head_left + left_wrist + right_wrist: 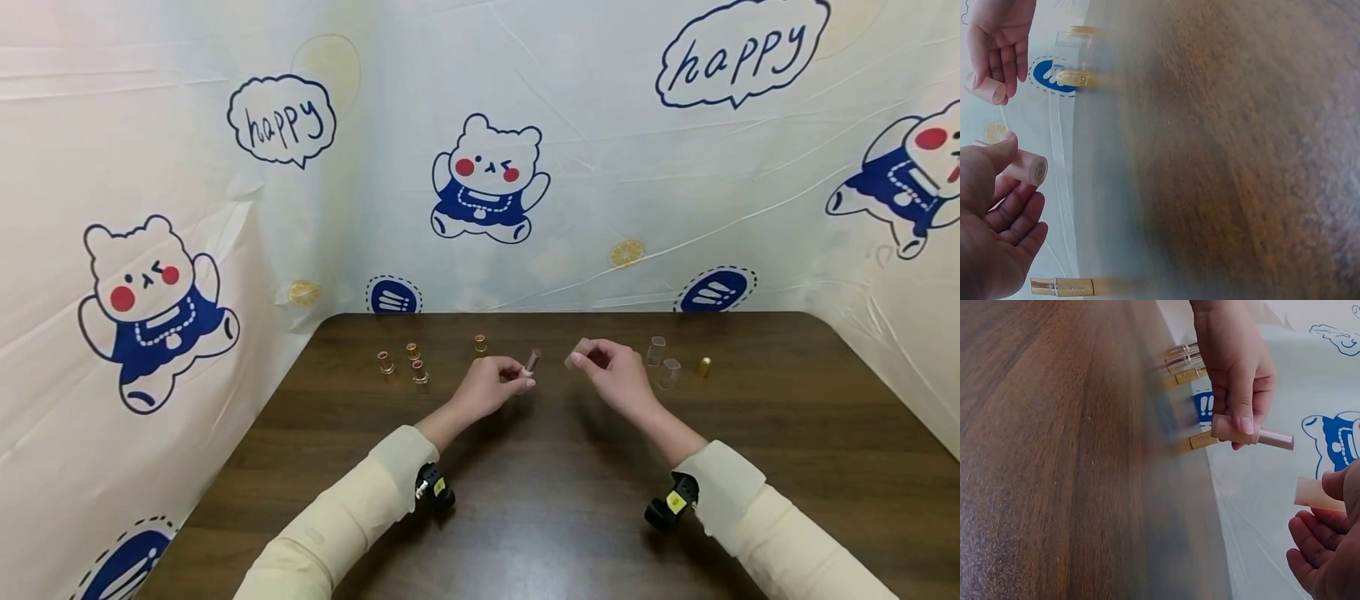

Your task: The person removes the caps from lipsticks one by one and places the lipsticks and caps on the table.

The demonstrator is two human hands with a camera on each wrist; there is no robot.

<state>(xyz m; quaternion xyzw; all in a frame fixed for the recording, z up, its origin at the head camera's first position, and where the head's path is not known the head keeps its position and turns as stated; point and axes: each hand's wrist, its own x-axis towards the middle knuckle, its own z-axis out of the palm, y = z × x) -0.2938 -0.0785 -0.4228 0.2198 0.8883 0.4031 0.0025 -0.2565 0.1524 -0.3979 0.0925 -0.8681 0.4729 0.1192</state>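
Observation:
In the head view my left hand (491, 385) pinches an uncapped lipstick (533, 360), its mauve end pointing up and away. The right wrist view shows its pale pink base and the mauve tube (1275, 439) sticking out. My right hand (617, 379) holds a pale pink, slightly see-through cap (1310, 492) between thumb and fingers. A gap separates cap and lipstick. Just beyond my left hand stands a gold lipstick (480, 343). Two clear caps (656, 351) and a small gold cylinder (703, 367) stand to the right of my right hand.
Several uncapped lipsticks (419, 372) with gold or shiny bases stand together on the left of the dark wooden table (510, 500). A pale cloth (585, 192) with printed bears hangs behind the table and along its sides.

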